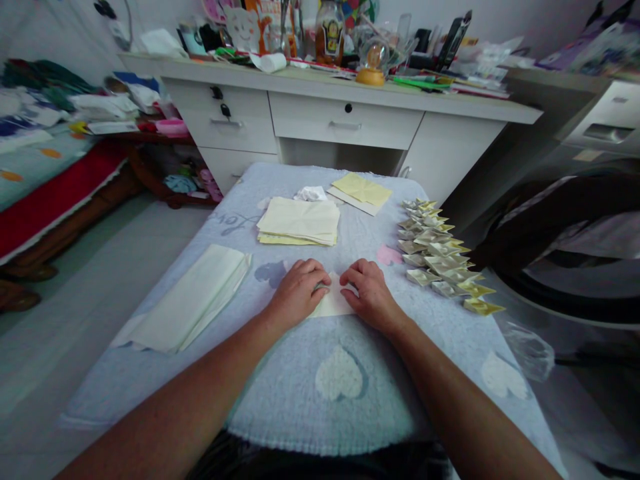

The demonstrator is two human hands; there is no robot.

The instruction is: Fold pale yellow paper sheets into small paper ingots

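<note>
A small cream sheet of paper lies on the cloth-covered table in front of me. At its left edge my left hand pinches the paper between thumb and curled fingers. My right hand grips the right side in the same way, a short gap from the left. Both hands cover part of the sheet, so its folds are hard to make out. Beyond them sits a stack of cream and yellow paper. Rows of folded paper boats stand on the right.
On the left lies a long folded bundle of pale paper. Yellow and white squares and a crumpled white tissue are at the back. The table wears a blue heart-patterned cloth. A cluttered white desk stands behind; a washing machine is at right.
</note>
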